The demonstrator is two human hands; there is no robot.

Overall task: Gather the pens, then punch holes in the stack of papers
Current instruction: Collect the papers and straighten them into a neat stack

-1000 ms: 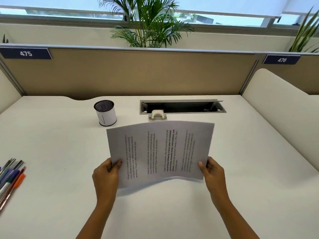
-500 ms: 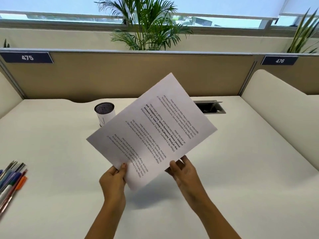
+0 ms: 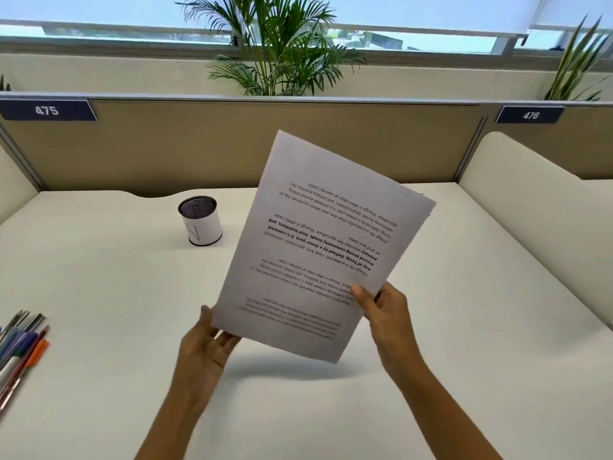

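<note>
A stack of printed papers [image 3: 318, 240] is raised above the desk, tilted nearly upright with its text upside down to me. My right hand [image 3: 386, 313] pinches its lower right edge, thumb on the front. My left hand [image 3: 209, 346] is under the lower left corner, fingers spread behind the sheets and touching them. Several coloured pens [image 3: 18, 350] lie in a loose bunch at the desk's left edge. The hole punch is hidden behind the papers.
A white pen cup with a dark mesh rim [image 3: 200, 225] stands on the white desk [image 3: 99, 310] left of the papers. A tan partition [image 3: 199, 144] closes the back, and a padded cream divider [image 3: 537, 207] runs along the right.
The papers went from lying flat and landscape in both hands to lifted and turned nearly upright. My right hand slid to the lower right edge; my left hand loosened under the corner.
</note>
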